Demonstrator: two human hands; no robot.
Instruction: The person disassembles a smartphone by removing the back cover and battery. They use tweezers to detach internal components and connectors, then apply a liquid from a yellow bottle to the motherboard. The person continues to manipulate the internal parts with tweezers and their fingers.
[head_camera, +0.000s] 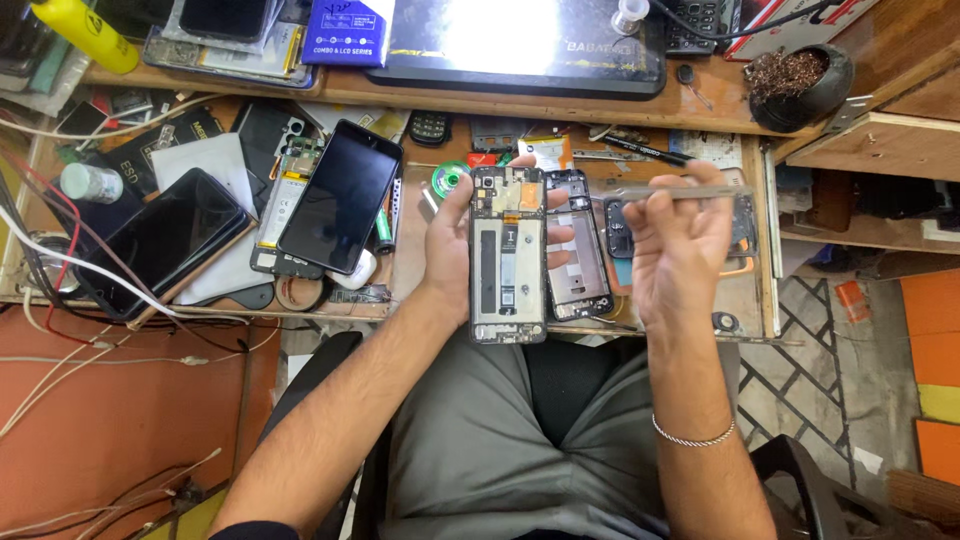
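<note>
**Opened phone in one hand, tweezers in the other**

Starting at the far left, we see loose white and red wires (60, 262) trailing over the edge of the wooden workbench (420, 95). Beside them lies a dark phone (165, 240) with its screen up, resting on a light sheet. A little further right, a second black phone (340, 195) lies tilted across an opened handset with a pale battery (283, 200) showing beneath it. A roll of brown tape (303, 292) sits near the bench's front edge, just below that pile.

Toward the middle, our left hand (450, 240) is closed around the side of a disassembled phone frame (508, 255), thumb on the near edge and fingertips showing on the far side. The frame is held upright above the lap, in front of the bench edge, its bare inner side facing us, with the camera cutout at the top. Behind it on the bench lies another stripped phone frame (575, 250), partly hidden.

To the right, our right hand (680, 245) is loosely curled, its fingers pinching a pair of metal tweezers (680, 190) that lie level, pointing left toward the top of the held frame. A silver bracelet (693, 437) circles that wrist.

At the upper right, a dark bowl (800, 85) of brown scraps stands on the shelf.
</note>
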